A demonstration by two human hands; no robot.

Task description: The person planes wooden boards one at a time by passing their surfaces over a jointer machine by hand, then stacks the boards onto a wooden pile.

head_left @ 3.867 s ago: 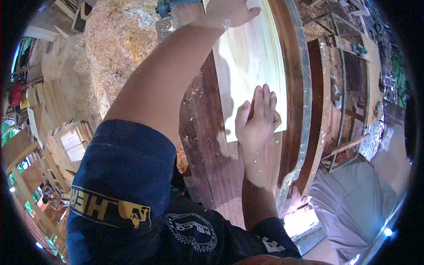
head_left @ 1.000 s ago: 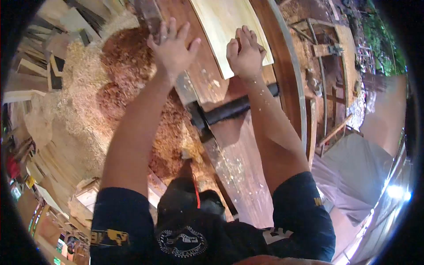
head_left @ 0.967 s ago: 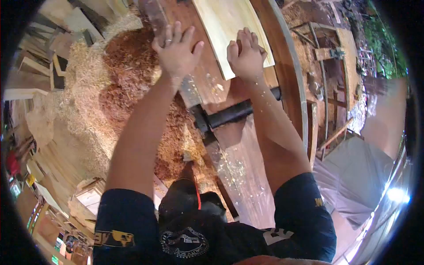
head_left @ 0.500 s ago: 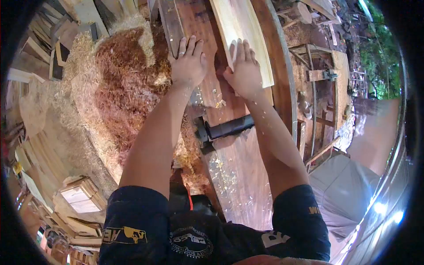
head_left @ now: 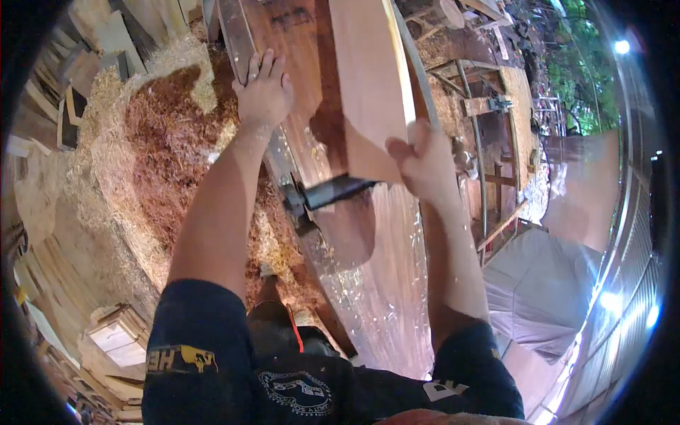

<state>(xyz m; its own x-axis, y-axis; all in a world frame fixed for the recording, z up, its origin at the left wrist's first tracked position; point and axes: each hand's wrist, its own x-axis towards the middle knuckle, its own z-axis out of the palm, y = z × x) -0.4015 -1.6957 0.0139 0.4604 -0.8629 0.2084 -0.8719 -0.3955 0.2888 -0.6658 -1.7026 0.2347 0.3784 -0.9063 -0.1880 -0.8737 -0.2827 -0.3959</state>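
Observation:
A wooden board (head_left: 370, 85) lies over the long brown wooden bench (head_left: 382, 297), its broad pinkish face up and a pale strip along its right edge. My right hand (head_left: 428, 166), slightly blurred, is closed at the board's near right corner. With fingers stretched out, my left hand (head_left: 265, 99) lies flat on the bench's left side, apart from the board. A dark bar or slot (head_left: 336, 192) crosses the bench just below the board's near end. Its left end meets a black metal fitting (head_left: 295, 203). Pale shavings are scattered on the bench.
Heaped reddish shavings (head_left: 166, 120) cover the ground left of the bench. Wood offcuts (head_left: 117, 39) lean at upper left, and a stack of boards (head_left: 119, 336) sits lower left. On the right stand a wooden frame table (head_left: 520, 120) and a grey tarp-covered pile (head_left: 542, 283).
The board has come nearer and now shows a broader, pinker face. My right hand went from lying flat on it to gripping its corner. My left hand shifted slightly left in view.

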